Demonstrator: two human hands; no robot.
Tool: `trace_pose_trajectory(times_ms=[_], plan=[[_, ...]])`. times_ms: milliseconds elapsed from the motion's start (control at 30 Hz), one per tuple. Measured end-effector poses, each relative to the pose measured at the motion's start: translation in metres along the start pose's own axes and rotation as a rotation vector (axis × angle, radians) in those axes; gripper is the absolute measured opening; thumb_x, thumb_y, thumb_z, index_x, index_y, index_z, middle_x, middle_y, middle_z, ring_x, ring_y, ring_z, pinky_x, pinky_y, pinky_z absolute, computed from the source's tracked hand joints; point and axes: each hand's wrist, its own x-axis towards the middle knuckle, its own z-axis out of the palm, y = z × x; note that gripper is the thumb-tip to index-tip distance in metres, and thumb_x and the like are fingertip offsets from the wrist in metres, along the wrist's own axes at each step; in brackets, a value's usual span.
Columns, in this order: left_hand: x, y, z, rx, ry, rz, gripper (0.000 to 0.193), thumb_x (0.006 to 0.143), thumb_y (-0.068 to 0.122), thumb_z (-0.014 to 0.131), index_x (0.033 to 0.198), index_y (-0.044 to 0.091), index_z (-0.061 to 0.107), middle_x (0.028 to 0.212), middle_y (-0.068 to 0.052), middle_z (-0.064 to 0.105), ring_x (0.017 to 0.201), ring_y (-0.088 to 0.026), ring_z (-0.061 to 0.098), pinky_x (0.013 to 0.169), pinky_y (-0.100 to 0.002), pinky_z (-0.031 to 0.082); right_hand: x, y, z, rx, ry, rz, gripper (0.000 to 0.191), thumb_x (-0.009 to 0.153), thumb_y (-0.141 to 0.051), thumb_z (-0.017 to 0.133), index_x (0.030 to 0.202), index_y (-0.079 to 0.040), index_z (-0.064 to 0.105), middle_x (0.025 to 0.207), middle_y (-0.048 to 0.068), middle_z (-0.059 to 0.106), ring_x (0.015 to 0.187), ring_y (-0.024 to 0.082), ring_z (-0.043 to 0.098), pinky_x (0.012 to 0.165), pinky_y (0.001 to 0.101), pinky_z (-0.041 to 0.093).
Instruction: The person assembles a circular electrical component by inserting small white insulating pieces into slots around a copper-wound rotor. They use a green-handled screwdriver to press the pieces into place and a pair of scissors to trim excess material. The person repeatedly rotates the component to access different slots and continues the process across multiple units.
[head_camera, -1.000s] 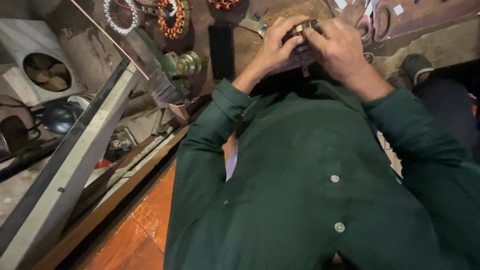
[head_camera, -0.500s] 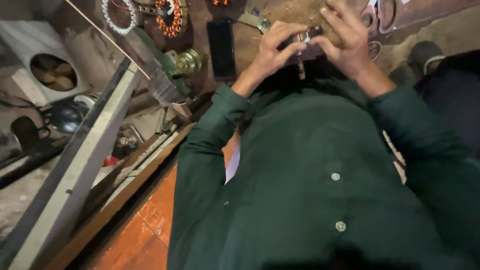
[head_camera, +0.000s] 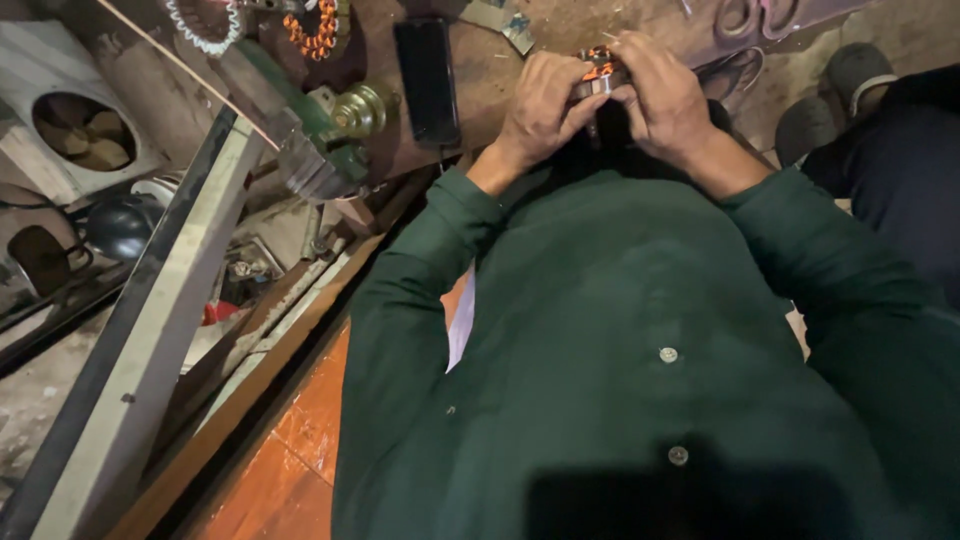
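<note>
Holding a small metal ring with orange wire between both sets of fingers, my left hand and right hand pinch it tight. It looks hard and light, but the thin wire could break. Best to grip the metal rim.

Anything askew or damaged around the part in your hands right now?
Nothing looks damaged. Both hands, left and right, grip a small metal ring wound with orange copper wire over the worn brown bench. The black rectangular phone lies flat. The bench is cluttered, with a green metal winding tool lying at a slant.
</note>
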Motion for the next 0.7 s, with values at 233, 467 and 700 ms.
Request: trace_pose_trajectory(times_ms=[233, 467, 700], plan=[[0.003, 0.002, 0.006, 0.033, 0.029, -0.017, 0.040, 0.093, 0.022, 0.080, 0.120, 0.003, 0.057, 0.109, -0.014, 0.063, 0.098, -0.035, 0.060, 0.089, -0.046, 0.049, 0.001, 0.002, 0.003, 0.013, 0.024, 0.037, 0.046, 0.097, 0.003, 0.065, 0.140, 0.007, 0.051, 0.141, 0.030, 0.057, 0.134, 0.049, 0.057, 0.115, 0.0487, 0.050], [0.015, 0.021, 0.005, 0.085, 0.080, -0.084, 0.035, 0.094, 0.021, 0.078, 0.118, 0.005, 0.058, 0.106, -0.012, 0.064, 0.098, -0.034, 0.060, 0.090, -0.046, 0.048, 0.006, -0.001, 0.002, 0.054, 0.051, 0.084, 0.046, 0.098, 0.003, 0.062, 0.142, 0.005, 0.051, 0.144, 0.029, 0.056, 0.135, 0.048, 0.056, 0.116, 0.0485, 0.048], [0.025, 0.019, -0.013, -0.155, -0.083, -0.189, 0.051, 0.090, 0.021, 0.083, 0.129, 0.002, 0.058, 0.118, -0.015, 0.066, 0.107, -0.034, 0.060, 0.094, -0.042, 0.051, 0.006, 0.007, -0.010, 0.237, -0.042, 0.184, 0.047, 0.107, -0.008, 0.062, 0.150, 0.003, 0.046, 0.150, 0.030, 0.053, 0.139, 0.046, 0.054, 0.116, 0.0463, 0.045]])
